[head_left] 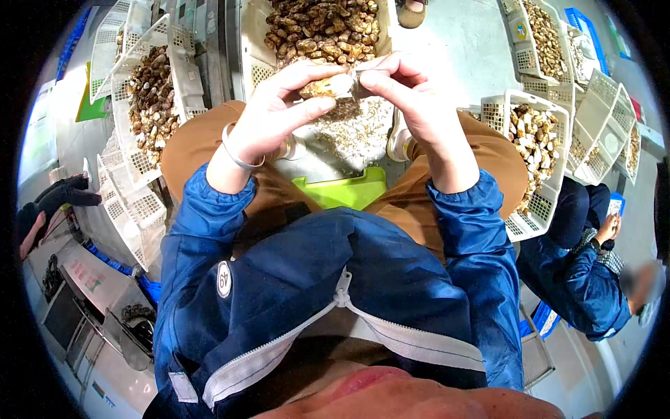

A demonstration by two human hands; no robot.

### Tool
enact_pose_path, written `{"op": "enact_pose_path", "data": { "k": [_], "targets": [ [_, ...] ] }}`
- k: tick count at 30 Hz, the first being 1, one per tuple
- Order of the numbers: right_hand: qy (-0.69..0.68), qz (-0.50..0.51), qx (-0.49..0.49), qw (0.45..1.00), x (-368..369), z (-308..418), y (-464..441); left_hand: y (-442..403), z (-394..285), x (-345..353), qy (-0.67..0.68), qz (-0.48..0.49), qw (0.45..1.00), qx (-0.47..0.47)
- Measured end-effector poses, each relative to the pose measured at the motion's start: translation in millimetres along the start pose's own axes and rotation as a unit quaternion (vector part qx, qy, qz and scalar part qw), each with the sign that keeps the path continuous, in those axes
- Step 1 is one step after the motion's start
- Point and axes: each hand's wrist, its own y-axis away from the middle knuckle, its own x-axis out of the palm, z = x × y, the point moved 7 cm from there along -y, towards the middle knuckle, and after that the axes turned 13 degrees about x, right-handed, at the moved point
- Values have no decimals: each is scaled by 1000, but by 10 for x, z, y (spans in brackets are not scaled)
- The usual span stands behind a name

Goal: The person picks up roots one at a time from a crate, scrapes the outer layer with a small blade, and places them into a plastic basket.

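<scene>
My left hand point(269, 115) is closed round a brown mushroom point(324, 86) with a pale, whitish end, held between thumb and fingers. The pale end points right, toward my right hand point(422, 98). Thumb and forefinger of that hand are pinched together right at the tip of the mushroom. Something small and thin shows at the pinch, too small to name. Both hands are raised above my knees. Below them, pale trimmings point(356, 133) lie scattered on the floor between my shoes. Just beyond the hands stands a white crate point(255, 42) full of brown mushrooms point(321, 28).
A lime-green plastic stool point(345, 188) shows between my legs. White crates of mushrooms stand at left point(178, 77) and right point(516, 98), with more stacked behind. At lower right another person point(579, 272) in blue sits with hands together. A shoe point(412, 12) shows at the top.
</scene>
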Motion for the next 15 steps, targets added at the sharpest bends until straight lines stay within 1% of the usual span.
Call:
{"op": "enact_pose_path", "data": {
  "k": [1,2,3,4,5,6,7,8,11,12,13,14,15],
  "targets": [
    [-1,-3,4,1000,-8,-13,-6,36,29,4,12,-23,998,-57],
    [-2,-6,9,1000,-13,-25,-13,18,-1,-12,-36,-13,999,-30],
    [0,11,-32,999,33,36,-11,9,-21,-25,-84,-2,996,-4],
    [70,-4,-83,994,50,83,-4,-3,-37,-29,-131,10,991,22],
    [139,-19,-133,981,65,113,9,-47,-112,-28,-167,14,983,76],
    [207,-33,-183,960,93,131,36,-60,-130,-18,-190,24,978,86],
    [154,-31,-95,983,59,-51,-17,-70,-146,-11,-213,34,972,97],
    [116,-30,-61,991,22,-95,-32,-77,-161,3,-236,45,965,107],
    [4,-26,38,999,-56,-150,-58,-60,-143,-2,-215,40,973,78],
    [60,-26,-14,998,-25,-69,-42,-58,-132,-11,-213,38,974,66],
    [115,-26,-66,991,29,4,-14,-21,-83,-26,-242,26,968,57],
    [169,-25,-117,978,92,59,14,-11,-79,-26,-256,25,964,64],
    [192,-37,-181,964,127,92,18,-6,-73,-17,-269,25,960,71]
  ]
}}
